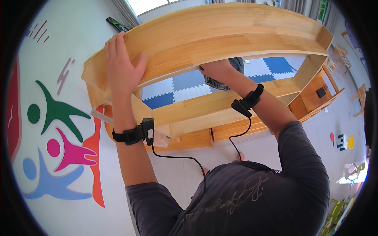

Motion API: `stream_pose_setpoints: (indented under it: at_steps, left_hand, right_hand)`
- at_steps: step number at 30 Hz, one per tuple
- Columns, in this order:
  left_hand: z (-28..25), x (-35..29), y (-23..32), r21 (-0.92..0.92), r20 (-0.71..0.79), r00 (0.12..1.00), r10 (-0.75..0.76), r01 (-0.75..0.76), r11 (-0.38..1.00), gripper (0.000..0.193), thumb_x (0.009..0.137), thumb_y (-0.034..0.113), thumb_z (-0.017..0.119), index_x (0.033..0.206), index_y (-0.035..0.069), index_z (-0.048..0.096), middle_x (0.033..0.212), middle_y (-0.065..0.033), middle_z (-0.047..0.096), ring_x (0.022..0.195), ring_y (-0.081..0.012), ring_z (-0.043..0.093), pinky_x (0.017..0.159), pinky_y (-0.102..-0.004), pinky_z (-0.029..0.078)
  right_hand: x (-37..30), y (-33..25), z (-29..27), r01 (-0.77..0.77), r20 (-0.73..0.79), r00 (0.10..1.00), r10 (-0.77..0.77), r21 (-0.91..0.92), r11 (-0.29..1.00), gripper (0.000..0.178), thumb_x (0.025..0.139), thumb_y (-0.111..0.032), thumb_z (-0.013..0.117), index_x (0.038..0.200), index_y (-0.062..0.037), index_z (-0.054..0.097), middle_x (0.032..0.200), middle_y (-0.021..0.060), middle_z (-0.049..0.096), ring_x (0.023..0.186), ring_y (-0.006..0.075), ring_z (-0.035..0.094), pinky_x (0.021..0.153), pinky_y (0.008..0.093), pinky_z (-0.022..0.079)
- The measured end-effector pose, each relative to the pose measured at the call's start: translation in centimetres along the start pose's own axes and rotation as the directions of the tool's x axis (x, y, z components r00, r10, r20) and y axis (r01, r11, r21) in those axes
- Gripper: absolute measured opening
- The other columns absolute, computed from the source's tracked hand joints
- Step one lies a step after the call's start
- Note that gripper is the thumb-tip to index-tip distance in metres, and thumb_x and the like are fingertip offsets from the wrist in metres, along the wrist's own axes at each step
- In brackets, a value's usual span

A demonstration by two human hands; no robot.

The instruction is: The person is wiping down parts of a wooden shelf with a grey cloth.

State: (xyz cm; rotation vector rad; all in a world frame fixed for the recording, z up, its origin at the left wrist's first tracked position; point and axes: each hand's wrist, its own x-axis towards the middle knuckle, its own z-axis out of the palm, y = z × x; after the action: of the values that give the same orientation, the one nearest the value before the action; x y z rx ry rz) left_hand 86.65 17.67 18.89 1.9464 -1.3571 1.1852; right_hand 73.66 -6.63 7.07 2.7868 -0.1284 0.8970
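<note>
My left hand (pixel 123 65) lies on the top board of a light wooden shelf unit (pixel 236 29) at its left end. Its fingers stretch away from me, with the thumb held apart. Bent inward, my right arm puts my right hand (pixel 217 70) at the opening below that board. The fingers look curled and are partly hidden by the board's edge, with a small dark bit at their tips. Around and behind this hand shows a dark grey, ribbed thing (pixel 237 65). It could be cloth, but I cannot make out its kind or whether it is held.
Blue and grey foam mats (pixel 193 84) show through the shelf. A lower wooden unit (pixel 319 92) bearing a small black object stands at the right. Painted figures cover the left wall (pixel 59 112). Black wrist straps (pixel 134 135) trail cables toward my body. Small chairs stand far right.
</note>
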Motion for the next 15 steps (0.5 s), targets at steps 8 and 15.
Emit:
stream_pose_setpoints:
  at_steps: [8,15]
  left_hand:
    - [0.3,0.0,-0.5,-0.068,0.048,0.999,-0.005,0.008,0.998,0.063,0.087,0.011,0.065,0.144,0.005,0.041,0.141,-0.0183,0.048,0.133,-0.0362,0.043,0.111,-0.0437,0.035]
    - [-0.4,-0.1,-0.1,-0.018,0.054,0.998,-0.025,0.026,0.999,0.060,0.088,0.008,0.062,0.145,0.004,0.041,0.143,-0.0187,0.047,0.134,-0.0363,0.044,0.113,-0.0432,0.034]
  right_hand:
    - [-4.0,4.5,-0.9,0.037,-0.045,0.998,-0.039,-0.054,0.998,0.050,0.074,-0.029,0.079,0.118,-0.0109,0.065,0.119,0.0120,0.064,0.116,0.0339,0.059,0.099,0.0465,0.047]
    - [-11.6,17.2,-2.4,-0.216,0.129,0.966,0.225,-0.081,0.973,0.054,0.074,-0.034,0.079,0.122,-0.0164,0.063,0.119,0.0140,0.065,0.112,0.0373,0.060,0.093,0.0476,0.050]
